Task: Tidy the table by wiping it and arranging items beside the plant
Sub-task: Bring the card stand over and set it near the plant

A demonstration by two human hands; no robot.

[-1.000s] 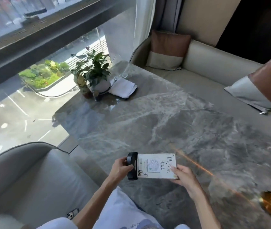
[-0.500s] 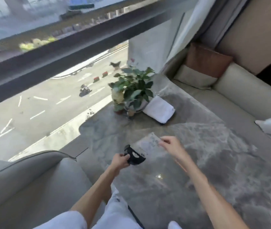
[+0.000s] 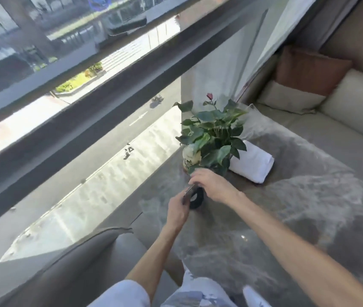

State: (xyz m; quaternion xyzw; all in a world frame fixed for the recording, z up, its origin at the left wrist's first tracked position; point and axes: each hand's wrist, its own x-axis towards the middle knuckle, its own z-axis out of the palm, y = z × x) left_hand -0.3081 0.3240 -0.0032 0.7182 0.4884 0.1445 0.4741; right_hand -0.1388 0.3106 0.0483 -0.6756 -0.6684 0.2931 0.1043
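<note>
The potted plant stands at the far left corner of the grey marble table, by the window. A folded white cloth lies to its right, and a pale bottle stands at its left. Just in front of the plant, my left hand and my right hand both hold a card sign on a black round base. The card is seen nearly edge-on and is mostly hidden by my hands. The base looks close to the tabletop; contact cannot be told.
A large window with a dark rail runs along the table's left side. A beige bench with a brown-and-cream cushion lies beyond the table. A grey armchair is at the lower left, beside my knees.
Both hands carried the card sign from the near table edge forward to a spot just in front of the plant. My view swung up and left toward the window.
</note>
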